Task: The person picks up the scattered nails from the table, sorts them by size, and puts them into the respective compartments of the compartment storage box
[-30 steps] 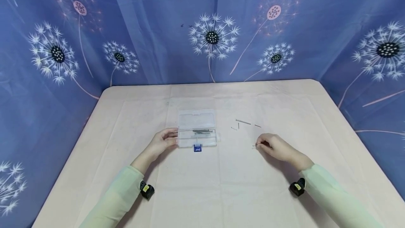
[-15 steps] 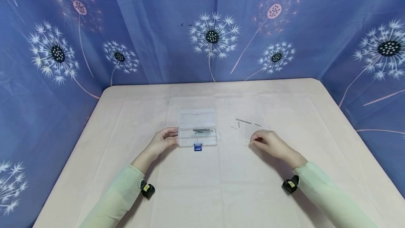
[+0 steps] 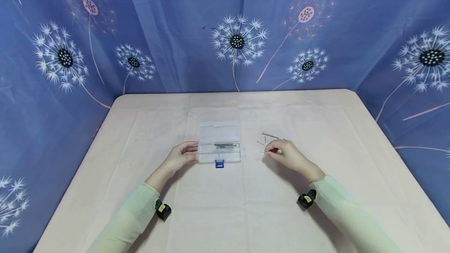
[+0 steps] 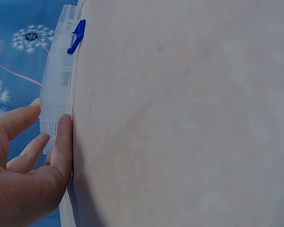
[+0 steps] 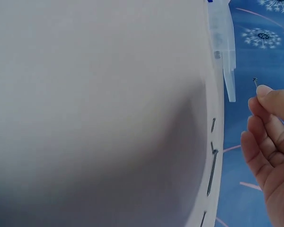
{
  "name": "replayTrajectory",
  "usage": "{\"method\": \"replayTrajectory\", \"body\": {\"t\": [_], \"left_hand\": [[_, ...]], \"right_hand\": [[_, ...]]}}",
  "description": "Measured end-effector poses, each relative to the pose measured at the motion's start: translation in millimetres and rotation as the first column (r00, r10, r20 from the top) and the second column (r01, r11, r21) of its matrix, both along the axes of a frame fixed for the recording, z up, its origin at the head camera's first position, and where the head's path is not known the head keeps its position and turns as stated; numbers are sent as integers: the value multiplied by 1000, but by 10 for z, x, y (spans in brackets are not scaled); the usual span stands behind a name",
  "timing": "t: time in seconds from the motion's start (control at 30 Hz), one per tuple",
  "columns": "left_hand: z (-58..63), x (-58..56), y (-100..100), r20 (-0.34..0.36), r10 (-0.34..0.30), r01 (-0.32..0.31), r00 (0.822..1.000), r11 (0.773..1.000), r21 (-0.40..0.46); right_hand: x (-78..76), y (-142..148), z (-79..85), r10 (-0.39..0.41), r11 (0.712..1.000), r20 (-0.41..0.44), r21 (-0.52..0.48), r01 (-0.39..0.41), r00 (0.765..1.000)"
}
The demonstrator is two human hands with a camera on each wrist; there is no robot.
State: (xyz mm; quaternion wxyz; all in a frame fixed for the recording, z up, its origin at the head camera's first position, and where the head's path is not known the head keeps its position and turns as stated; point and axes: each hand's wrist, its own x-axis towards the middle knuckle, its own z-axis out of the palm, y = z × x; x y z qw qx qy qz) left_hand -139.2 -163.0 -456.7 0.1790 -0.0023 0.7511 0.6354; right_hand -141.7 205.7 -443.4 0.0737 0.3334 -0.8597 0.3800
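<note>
A clear plastic box (image 3: 205,157) with a blue latch (image 3: 219,163) lies with its lid (image 3: 218,131) raised at the back. Several long nails (image 3: 225,145) lie in its rear part. My left hand (image 3: 178,160) touches the box's left end, its fingers fairly straight; the left wrist view shows thumb and fingers against the box (image 4: 57,94). Right of the box, my right hand (image 3: 290,156) pinches a small nail (image 5: 255,81) between thumb and index finger, head end sticking out. The nail points toward the box, over the table.
Loose nails lie behind my right hand: a long nail (image 3: 270,135), a short nail (image 3: 265,139) and a thin nail (image 3: 260,142). Another nail (image 3: 286,139) is partly covered by the hand. A pale cloth covers the table (image 3: 218,206), with a blue dandelion curtain (image 3: 183,50) around it.
My right hand has moved left and a little away from me, carrying the small nail closer to the box. My left hand and the box have stayed in place.
</note>
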Motion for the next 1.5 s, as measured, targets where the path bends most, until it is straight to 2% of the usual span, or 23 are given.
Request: {"method": "replayTrajectory", "body": {"t": [0.33, 0.63, 0.93, 1.07, 1.3, 1.5], "left_hand": [[5, -11, -14, -5, 1, -1, 1000, 1000, 1], [-35, 19, -10, 0, 11, -11, 1000, 1000, 8], [-37, 6, 2, 0, 11, -11, 1000, 1000, 4], [-28, 0, 13, 6, 8, -8, 1000, 1000, 14], [-23, 5, 9, 4, -3, 2, 1000, 1000, 17], [-27, 0, -6, -1, -1, 1, 1000, 1000, 13]], "right_hand": [[-65, -270, 61, -3, 1000, 67, 32, 1, 998], [-145, -523, 90, 74, 997, 59, 14, -75, 995], [-190, -741, 81, 113, 991, -3, 73, -112, 994], [-194, -799, 66, 112, 989, -20, 103, -109, 994], [-190, -832, 38, 120, 982, 7, 145, -120, 993], [-191, -807, 24, 107, 985, -11, 135, -104, 994]]}}
